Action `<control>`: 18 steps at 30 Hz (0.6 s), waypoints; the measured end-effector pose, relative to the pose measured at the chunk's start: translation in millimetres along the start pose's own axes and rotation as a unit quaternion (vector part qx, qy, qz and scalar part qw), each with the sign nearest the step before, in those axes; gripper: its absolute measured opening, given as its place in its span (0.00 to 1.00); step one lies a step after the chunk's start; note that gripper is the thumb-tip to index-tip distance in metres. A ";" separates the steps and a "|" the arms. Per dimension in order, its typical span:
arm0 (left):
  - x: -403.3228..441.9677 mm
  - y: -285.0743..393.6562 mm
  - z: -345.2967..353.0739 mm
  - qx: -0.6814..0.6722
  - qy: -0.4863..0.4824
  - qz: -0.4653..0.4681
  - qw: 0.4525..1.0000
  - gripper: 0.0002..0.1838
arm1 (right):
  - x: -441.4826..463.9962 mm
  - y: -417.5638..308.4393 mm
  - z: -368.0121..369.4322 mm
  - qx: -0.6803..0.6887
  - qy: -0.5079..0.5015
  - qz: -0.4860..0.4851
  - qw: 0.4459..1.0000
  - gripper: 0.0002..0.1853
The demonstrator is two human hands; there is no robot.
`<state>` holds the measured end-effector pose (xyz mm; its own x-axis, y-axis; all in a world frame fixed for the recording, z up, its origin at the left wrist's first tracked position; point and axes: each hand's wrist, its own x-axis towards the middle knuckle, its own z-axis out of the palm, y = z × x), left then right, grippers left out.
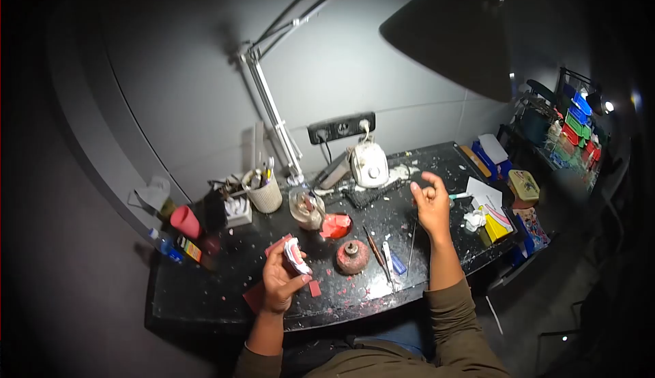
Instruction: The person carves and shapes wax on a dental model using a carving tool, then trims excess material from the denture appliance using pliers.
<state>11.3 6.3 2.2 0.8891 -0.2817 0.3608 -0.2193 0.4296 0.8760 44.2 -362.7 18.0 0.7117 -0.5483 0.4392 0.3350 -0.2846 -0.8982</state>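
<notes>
My left hand (278,284) is closed around a white dental cast (296,255) with a pink, gum-like layer on it, held over the front left of the black table. My right hand (432,206) is raised at the right, thumb and index finger apart and the other fingers partly bent, with nothing visible in it. Between the hands stands a round, pink-stained burner (352,256). Beside it lie a brown-handled carving tool (374,245), a white pen-like tool (387,258) and a blue object (398,264). Red wax sheets (255,297) lie under and beside my left hand.
Behind the burner are a glass jar (306,209) and a red dish (346,228) with pink wax pieces. A ribbed tool cup (263,194) and a white device (369,164) stand near the wall. A lamp shade (450,44) hangs overhead; a yellow box (497,225) sits right.
</notes>
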 end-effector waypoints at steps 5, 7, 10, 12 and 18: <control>1.3 -7.1 -8.4 -0.050 -0.018 -0.040 0.998 0.47 | -10.0 23.1 1.4 -0.203 -0.051 -0.014 0.978 0.11; 0.8 -10.4 -10.3 -0.040 -0.038 -0.036 0.998 0.50 | -12.5 10.2 1.3 -0.250 -0.121 0.051 0.959 0.12; -4.3 -13.7 -8.5 -0.047 -0.072 -0.035 0.996 0.52 | -10.8 15.6 -3.5 -0.316 -0.179 0.047 0.930 0.16; -3.1 -14.1 -11.2 -0.043 -0.094 -0.041 0.994 0.52 | -11.5 6.7 -1.1 -0.308 -0.179 0.061 0.932 0.15; -8.8 -19.5 -5.0 -0.056 -0.086 -0.018 0.995 0.51 | -5.6 -2.9 11.3 0.009 -0.173 -0.137 0.975 0.59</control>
<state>9.8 4.7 -19.7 0.8113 -0.4378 0.3875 -0.1335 0.5066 0.8518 46.2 -350.0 18.0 0.7585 -0.1537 0.6332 0.5507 -0.3682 -0.7491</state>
